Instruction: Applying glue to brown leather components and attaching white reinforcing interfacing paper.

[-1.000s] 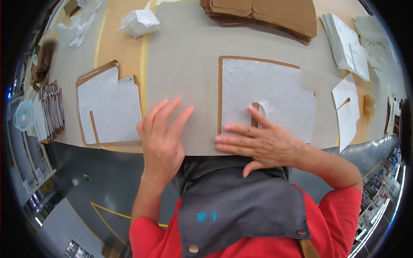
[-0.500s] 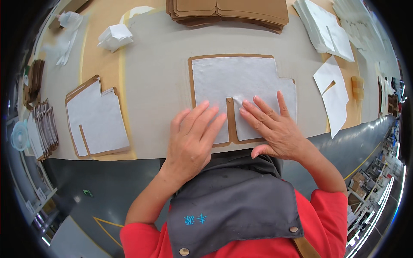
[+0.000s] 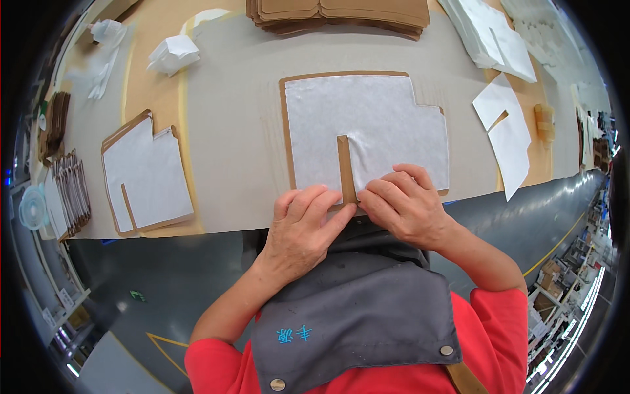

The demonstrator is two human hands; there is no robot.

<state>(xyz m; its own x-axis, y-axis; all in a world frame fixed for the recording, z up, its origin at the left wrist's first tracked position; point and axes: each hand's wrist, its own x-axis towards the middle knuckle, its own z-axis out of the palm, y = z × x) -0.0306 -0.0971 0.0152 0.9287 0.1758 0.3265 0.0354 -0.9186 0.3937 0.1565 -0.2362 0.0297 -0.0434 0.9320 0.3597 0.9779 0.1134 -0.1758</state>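
Observation:
In front of me a white sheet (image 3: 367, 105) lies over a slightly larger brown panel (image 3: 346, 172), which shows as a border and through a narrow slit. My left hand (image 3: 298, 226) rests at the near edge, left of the slit. Its fingers are bent on the sheet, and its thumb reaches to the slit's bottom end. Right of the slit, my right hand (image 3: 410, 209) is closed, thumb and fingertips pinching the sheet's near edge; the thumb is mostly hidden. Creases run in the sheet from the slit's top down toward that hand.
A second white-covered brown panel (image 3: 147, 174) lies on the left. Stacked brown panels (image 3: 341, 13) stand at the far edge. On the right are a pile of white sheets (image 3: 489, 39), a single white sheet (image 3: 508, 141) overhanging the front edge, and a tape roll (image 3: 544, 122).
Both hands have moved nearer to me and toward the slit's bottom end. My right hand, spread flat before, has closed at the sheet's near edge. Creases beside the slit have grown.

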